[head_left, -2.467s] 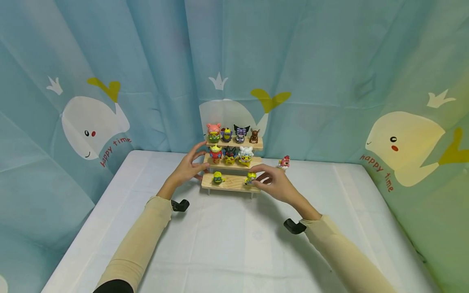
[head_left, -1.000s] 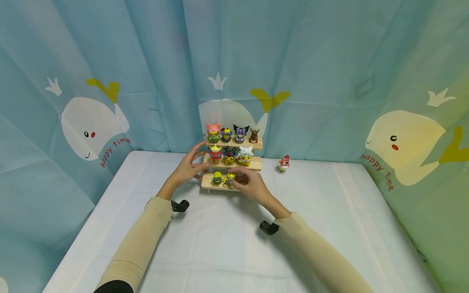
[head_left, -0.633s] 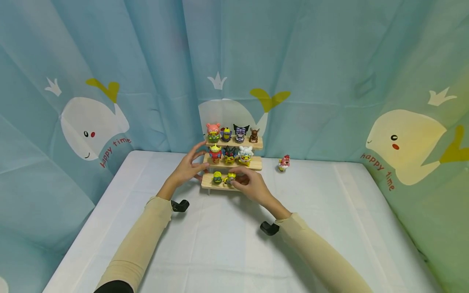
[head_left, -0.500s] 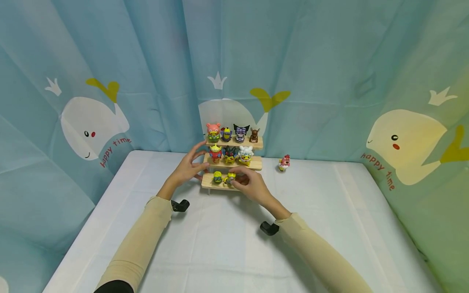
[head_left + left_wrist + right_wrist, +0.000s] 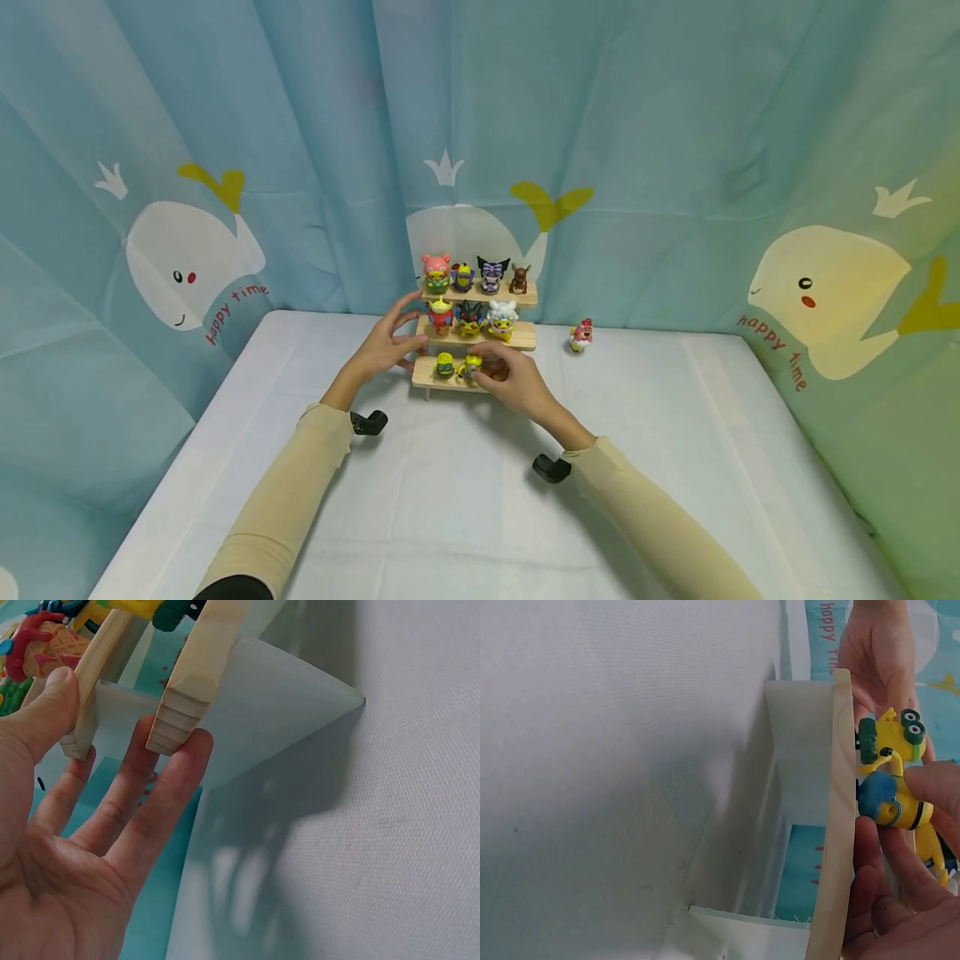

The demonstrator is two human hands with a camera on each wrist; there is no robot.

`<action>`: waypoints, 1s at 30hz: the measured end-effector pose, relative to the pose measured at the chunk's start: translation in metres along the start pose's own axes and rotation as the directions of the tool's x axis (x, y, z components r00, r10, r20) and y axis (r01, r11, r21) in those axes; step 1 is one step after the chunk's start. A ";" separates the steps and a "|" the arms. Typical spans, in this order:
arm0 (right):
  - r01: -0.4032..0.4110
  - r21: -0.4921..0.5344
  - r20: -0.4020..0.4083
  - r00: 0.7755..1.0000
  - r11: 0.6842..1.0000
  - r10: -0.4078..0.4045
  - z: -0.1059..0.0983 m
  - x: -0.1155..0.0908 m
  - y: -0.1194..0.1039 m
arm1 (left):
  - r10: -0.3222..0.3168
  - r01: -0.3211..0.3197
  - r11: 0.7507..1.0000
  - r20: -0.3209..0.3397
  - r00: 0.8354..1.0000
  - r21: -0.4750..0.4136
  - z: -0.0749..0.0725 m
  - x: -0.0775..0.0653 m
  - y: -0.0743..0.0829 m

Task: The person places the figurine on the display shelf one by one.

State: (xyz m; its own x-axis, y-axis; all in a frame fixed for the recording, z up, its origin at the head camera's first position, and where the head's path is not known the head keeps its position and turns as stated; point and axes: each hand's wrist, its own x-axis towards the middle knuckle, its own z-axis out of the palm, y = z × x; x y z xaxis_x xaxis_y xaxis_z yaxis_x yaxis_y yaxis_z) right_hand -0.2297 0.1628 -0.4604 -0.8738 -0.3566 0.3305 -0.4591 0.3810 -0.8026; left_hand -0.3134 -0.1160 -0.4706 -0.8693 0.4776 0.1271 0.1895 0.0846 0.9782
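Observation:
A small three-tier wooden display shelf (image 5: 506,337) stands near the back of the table. At its left end, my left hand (image 5: 381,346) grips the boards, with the thumb on the middle board (image 5: 112,649) and a fingertip against the lower board (image 5: 187,690). On the lowest tier my right hand (image 5: 517,383) pinches a yellow minion figurine in blue overalls (image 5: 885,799) between thumb and fingers. Just left of it is a yellow minion figurine with green goggles (image 5: 445,365). My right hand hides the right end of that tier.
Several figurines line the upper tiers, including a pink-eared one (image 5: 437,273), a brown one (image 5: 519,279) and a white-topped yellow one (image 5: 502,320). A red-and-white figurine (image 5: 581,335) stands on the white-covered table (image 5: 450,500) to the right. Blue curtains (image 5: 652,167) hang behind.
From 2.5 to 1 second ago, my right hand moved left along the lowest tier with the minion figurine, bringing it beside the goggled one. Since then both hands have stayed almost still.

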 end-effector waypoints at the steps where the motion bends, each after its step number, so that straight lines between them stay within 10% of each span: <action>1: 0.002 0.000 0.001 1.000 1.000 -0.002 0.000 0.000 0.000 | 0.001 -0.001 1.000 -0.001 1.000 0.001 0.000 0.000 0.000; 30: 0.020 -0.046 0.168 0.986 0.999 -0.012 -0.025 -0.003 -0.007 | 0.004 -0.004 1.000 -0.010 1.000 0.004 0.003 -0.001 0.001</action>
State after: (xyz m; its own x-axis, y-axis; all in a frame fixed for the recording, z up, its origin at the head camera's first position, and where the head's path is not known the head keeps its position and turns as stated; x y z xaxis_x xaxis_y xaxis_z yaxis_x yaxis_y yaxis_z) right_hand -0.2277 0.1827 -0.4431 -0.8290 -0.4995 0.2515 -0.4831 0.4131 -0.7720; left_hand -0.3110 -0.1143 -0.4702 -0.8729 0.4695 0.1328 0.1951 0.0863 0.9770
